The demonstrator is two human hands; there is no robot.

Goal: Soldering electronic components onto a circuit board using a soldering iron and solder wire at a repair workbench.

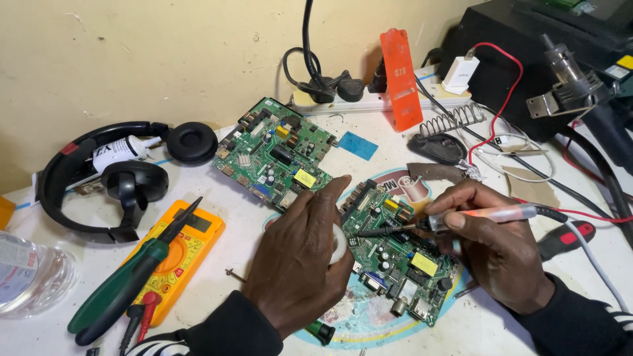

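My right hand [491,247] grips a soldering iron [491,213] with a translucent handle, its dark tip resting on a green circuit board [402,260] in front of me. My left hand [303,254] lies over the left edge of that board and holds a small white roll [339,242] between thumb and fingers. A second green circuit board [273,151] lies farther back on the white table, touched by neither hand.
A yellow multimeter [178,257] with green-handled pliers [125,287] across it sits at left, black headphones [105,175] behind. A power strip [369,99], an orange tool [400,79], a coiled iron stand [448,128] and wires crowd the back right. A clear bottle [30,273] is far left.
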